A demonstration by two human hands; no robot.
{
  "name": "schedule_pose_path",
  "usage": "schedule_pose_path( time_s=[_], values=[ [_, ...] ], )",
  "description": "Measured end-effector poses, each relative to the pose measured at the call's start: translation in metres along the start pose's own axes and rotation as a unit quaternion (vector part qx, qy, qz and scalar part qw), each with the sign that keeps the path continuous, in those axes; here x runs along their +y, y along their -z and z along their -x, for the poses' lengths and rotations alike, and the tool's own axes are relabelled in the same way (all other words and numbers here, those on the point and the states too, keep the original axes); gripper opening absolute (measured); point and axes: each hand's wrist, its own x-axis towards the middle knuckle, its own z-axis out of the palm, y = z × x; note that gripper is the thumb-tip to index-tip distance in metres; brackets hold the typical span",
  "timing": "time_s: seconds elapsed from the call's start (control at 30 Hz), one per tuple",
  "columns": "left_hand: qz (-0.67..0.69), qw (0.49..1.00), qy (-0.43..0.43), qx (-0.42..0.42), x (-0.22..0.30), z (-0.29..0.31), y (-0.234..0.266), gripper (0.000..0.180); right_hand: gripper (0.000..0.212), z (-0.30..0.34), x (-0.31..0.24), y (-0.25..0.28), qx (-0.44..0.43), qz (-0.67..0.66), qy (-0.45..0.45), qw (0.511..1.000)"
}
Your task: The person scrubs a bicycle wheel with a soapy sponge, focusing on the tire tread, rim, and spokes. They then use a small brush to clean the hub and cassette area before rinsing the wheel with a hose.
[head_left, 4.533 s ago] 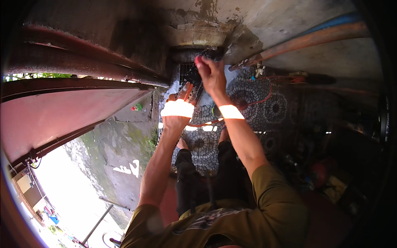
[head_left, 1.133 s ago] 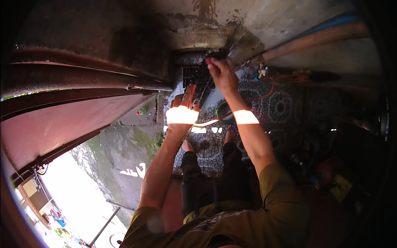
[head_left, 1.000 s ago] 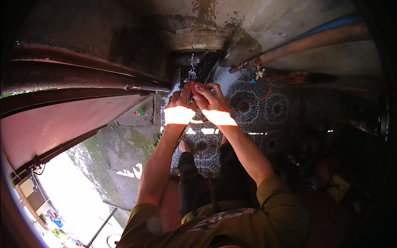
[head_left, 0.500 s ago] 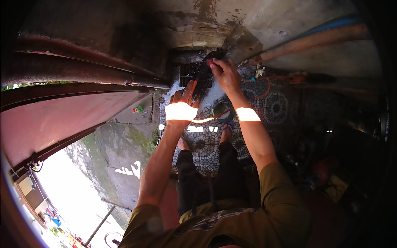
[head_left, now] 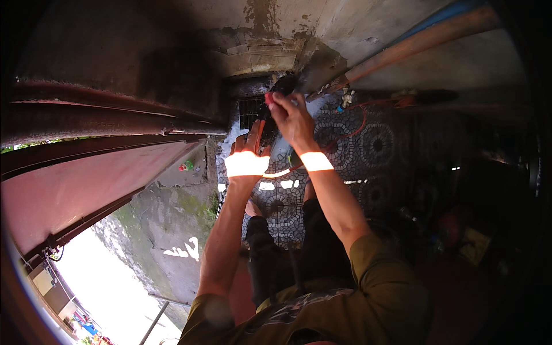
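Observation:
My left hand [head_left: 246, 155] lies along the near end of a long black, wet-looking thing [head_left: 286, 85], whose kind I cannot make out. The fingers point away from me. An orange hose [head_left: 279, 174] runs into this hand, and its end shows beside the index finger. Harsh sunlight whitens the back of the hand. My right hand [head_left: 293, 118] is closed on a small red thing [head_left: 269, 98] held against the black thing; its underside is hidden. Below them is a metal drain grate [head_left: 247, 111], with whitish foam on the floor around it.
The hose leads to a tap [head_left: 348, 98] at the wall's foot. A bucket [head_left: 294, 159] stands behind my right forearm on the patterned tiles [head_left: 376, 144]. Left are a reddish metal gate [head_left: 92, 178] and a small green bottle [head_left: 186, 166]. A brown pipe [head_left: 425, 43] crosses the far-right wall.
My right hand has moved left and nearer, along the black thing, with the red thing in it. My left hand stays at the near end. The whole view has shifted slightly.

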Motion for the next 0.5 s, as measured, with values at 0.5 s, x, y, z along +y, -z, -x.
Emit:
schedule_pose_path(
  time_s=[0.5],
  values=[
    [0.058,0.998,0.025,0.026,0.002,0.001,-0.007,0.052,0.027,-0.019,0.006,0.005,-0.060,0.040,0.098,0.993]
  ],
)
